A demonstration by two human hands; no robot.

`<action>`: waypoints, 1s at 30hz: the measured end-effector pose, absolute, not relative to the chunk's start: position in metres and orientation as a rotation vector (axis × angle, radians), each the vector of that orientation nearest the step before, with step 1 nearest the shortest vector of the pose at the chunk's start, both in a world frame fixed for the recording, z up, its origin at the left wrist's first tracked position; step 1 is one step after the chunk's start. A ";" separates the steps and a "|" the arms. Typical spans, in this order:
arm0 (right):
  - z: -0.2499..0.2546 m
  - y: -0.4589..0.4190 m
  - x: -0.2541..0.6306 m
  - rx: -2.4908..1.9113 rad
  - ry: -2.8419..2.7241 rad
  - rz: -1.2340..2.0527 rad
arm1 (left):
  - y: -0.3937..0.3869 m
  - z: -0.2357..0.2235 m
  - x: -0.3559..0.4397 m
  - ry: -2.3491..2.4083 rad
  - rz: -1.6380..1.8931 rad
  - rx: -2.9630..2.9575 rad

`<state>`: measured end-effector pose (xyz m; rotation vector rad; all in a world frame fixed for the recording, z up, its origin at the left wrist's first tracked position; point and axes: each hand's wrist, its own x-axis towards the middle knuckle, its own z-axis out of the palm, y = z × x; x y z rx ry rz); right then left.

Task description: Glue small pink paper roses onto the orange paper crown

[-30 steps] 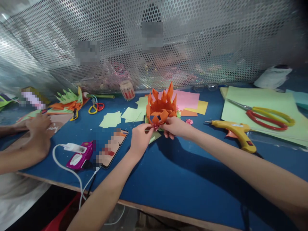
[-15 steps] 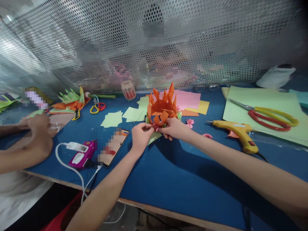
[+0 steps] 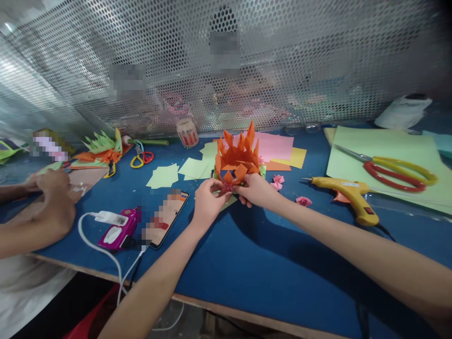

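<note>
An orange folded-paper basket (image 3: 238, 157) with a spiky rim stands on the blue table in front of me. At its near side, a small pink paper flower (image 3: 228, 188) is pinched by my left hand (image 3: 208, 200), thumb and forefinger closed on it. My right hand (image 3: 256, 188) is closed at the basket's front right, its fingertips also against the flower. Its other fingers are curled beneath and partly hidden. Green paper (image 3: 263, 169) shows at the basket's right side. More pink paper flowers (image 3: 277, 181) lie to the right of my right hand.
A yellow glue gun (image 3: 341, 186) and large scissors (image 3: 395, 174) lie right, near green sheets (image 3: 374, 141). Left are a phone (image 3: 169, 219), a purple power adapter (image 3: 118, 228) with white cables, and green paper squares (image 3: 164, 176). Another person's hand (image 3: 52, 181) works far left.
My left fingers have shifted slightly around the pink flower, and more of it shows. The basket stays in place. The view has shifted a little.
</note>
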<state>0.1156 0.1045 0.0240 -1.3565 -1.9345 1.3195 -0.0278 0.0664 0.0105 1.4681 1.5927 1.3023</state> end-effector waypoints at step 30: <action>0.035 0.101 0.115 -1.499 -1.933 1.373 | 0.069 0.011 -0.028 1.614 1.253 1.302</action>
